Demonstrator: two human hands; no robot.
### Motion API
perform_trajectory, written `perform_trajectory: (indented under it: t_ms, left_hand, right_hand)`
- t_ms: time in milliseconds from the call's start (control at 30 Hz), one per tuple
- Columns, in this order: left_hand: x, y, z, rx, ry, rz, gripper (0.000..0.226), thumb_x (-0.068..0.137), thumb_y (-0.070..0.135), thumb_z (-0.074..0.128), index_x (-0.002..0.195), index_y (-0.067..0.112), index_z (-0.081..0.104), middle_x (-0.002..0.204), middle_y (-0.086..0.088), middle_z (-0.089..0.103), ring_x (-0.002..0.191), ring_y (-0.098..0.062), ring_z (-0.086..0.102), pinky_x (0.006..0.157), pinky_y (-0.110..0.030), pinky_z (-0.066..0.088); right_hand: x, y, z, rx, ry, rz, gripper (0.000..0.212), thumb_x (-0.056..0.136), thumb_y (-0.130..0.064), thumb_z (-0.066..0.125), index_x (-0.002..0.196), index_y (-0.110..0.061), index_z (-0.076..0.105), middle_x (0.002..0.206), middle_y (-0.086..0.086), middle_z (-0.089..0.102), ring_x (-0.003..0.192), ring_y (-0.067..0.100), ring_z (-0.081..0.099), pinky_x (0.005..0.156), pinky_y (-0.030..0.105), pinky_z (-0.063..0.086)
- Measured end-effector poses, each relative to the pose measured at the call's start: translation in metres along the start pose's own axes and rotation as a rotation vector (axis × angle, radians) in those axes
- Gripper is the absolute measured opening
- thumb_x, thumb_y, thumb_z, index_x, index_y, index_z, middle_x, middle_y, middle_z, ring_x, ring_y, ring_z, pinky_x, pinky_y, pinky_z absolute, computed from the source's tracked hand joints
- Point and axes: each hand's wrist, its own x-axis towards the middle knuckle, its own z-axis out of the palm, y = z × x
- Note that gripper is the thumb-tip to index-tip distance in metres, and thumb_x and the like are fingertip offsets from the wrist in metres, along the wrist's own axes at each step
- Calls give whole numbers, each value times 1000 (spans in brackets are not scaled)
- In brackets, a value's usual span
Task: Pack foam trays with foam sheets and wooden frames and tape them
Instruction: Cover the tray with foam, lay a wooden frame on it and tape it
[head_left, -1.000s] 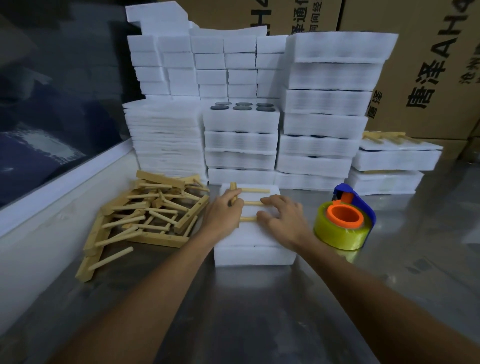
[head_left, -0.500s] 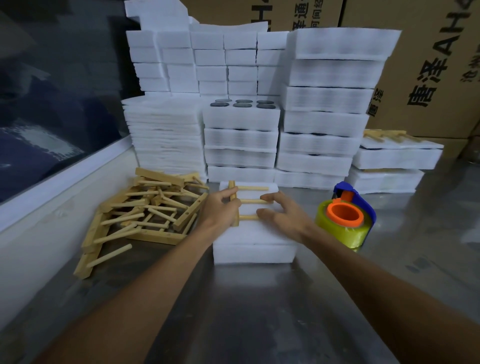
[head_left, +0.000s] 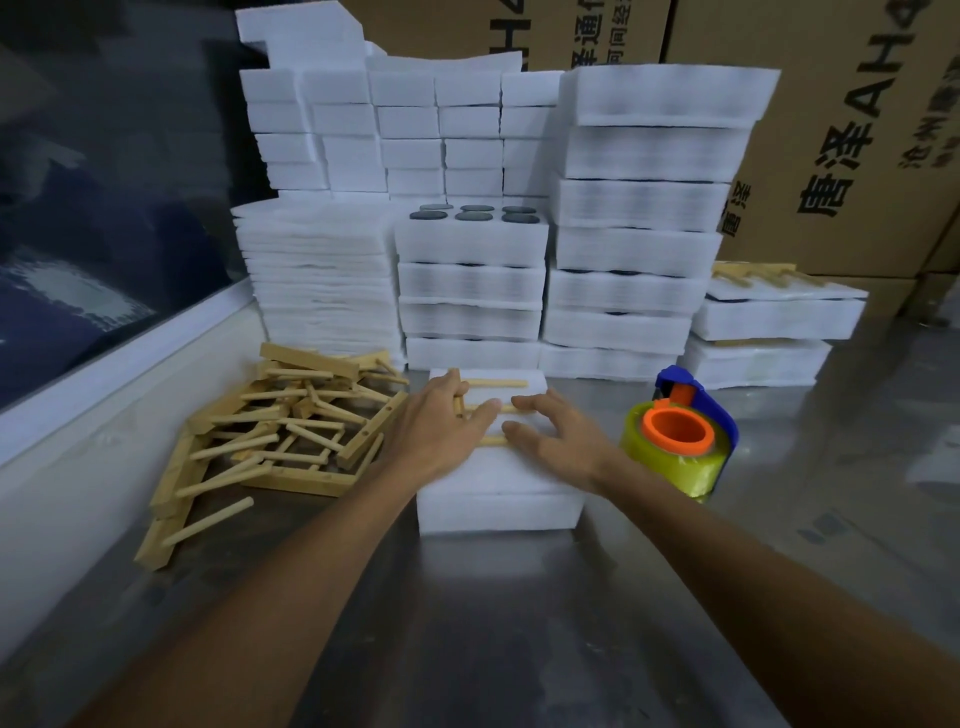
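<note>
Hands over a white foam tray (head_left: 498, 499) at the centre of a grey metal tabletop (head_left: 519, 623). Left hand (head_left: 441, 434) lies palm down on a wooden frame (head_left: 491, 397) resting on the tray's top, fingers fairly straight and reaching across its rungs. Right hand (head_left: 561, 441) rests beside it on the foam, fingers spread and lightly bent, fingertips touching the frame's rungs; neither hand plainly grips anything.

Just right of the tray stands a roll of yellow tape (head_left: 675, 457) with an orange core in a blue dispenser. To the left lies a loose pile of wooden frames (head_left: 280, 436). Beyond the tray, stacks of white foam trays (head_left: 634, 244) and thin foam sheets (head_left: 317, 280) rise at the far edge; one stack shows dark discs in its top tray. Further right sit two low trays (head_left: 769, 332), one topped with a frame. Cardboard boxes (head_left: 841, 130) with printed characters fill the far wall; a dark panel runs along the left.
</note>
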Motion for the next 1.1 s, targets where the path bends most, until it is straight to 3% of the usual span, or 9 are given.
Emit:
perform_trajectory:
  t_ms: [100,167,233,367,533,733,867,967,1100]
  left_hand:
    - [-3,0,-3,-72,-62,-4,89,68,82,59,132,21,52,145,9,48,123,-15,49,89,-29,37]
    - [-4,1,-5,-91,-74,-14,92,62,83,63,130,22,53,145,11,47,116,-8,46,88,-28,35]
    - [-4,2,-5,-89,-65,-20,86,61,81,67,124,24,54,144,11,48,112,-8,46,86,-28,35]
    - [-4,3,-5,-89,-75,-32,91,64,78,69,133,23,50,148,11,45,129,-16,46,91,-27,33]
    - [-5,6,-5,-86,-68,-27,87,69,73,69,136,21,48,148,9,44,129,-16,45,89,-27,32]
    - [-5,7,-5,-68,-68,-23,85,70,72,69,136,21,48,148,9,44,130,-16,45,89,-26,31]
    - [0,8,-12,-12,-137,-39,89,69,75,67,135,18,49,137,4,53,121,-19,53,88,-29,40]
    - [9,13,-23,95,-157,-22,64,68,79,64,95,22,56,110,-4,66,100,-23,61,85,-38,49]
    - [16,22,-29,146,95,69,45,78,67,65,90,24,58,97,7,58,94,-19,56,89,-41,43]
  right_hand:
    - [-8,5,-27,-169,230,16,59,95,-56,56,143,-22,50,147,6,52,132,26,50,108,39,41]
    - [-13,16,-52,-235,577,76,52,94,-48,59,135,-18,55,137,11,58,124,31,53,103,46,45]
    - [-15,32,-78,-265,757,247,53,88,-45,63,131,-15,53,132,16,56,123,37,50,101,50,44]
    - [-16,67,-117,-153,607,700,75,76,-45,79,129,-5,44,110,15,53,109,35,56,87,47,51]
    - [-12,95,-114,211,377,842,58,85,-33,78,124,1,51,108,19,57,79,28,55,58,36,42]
    - [-3,82,-108,99,347,742,38,93,-31,67,110,-2,48,99,19,53,82,29,52,59,35,41]
    - [-2,60,-111,144,373,574,36,95,-32,62,107,1,54,75,16,56,58,25,53,49,28,40]
    - [2,34,-118,112,424,413,36,96,-32,60,111,0,58,91,19,61,70,28,58,56,33,49]
    - [5,4,-116,-21,441,229,35,96,-32,58,115,-2,60,105,19,65,96,35,64,75,40,52]
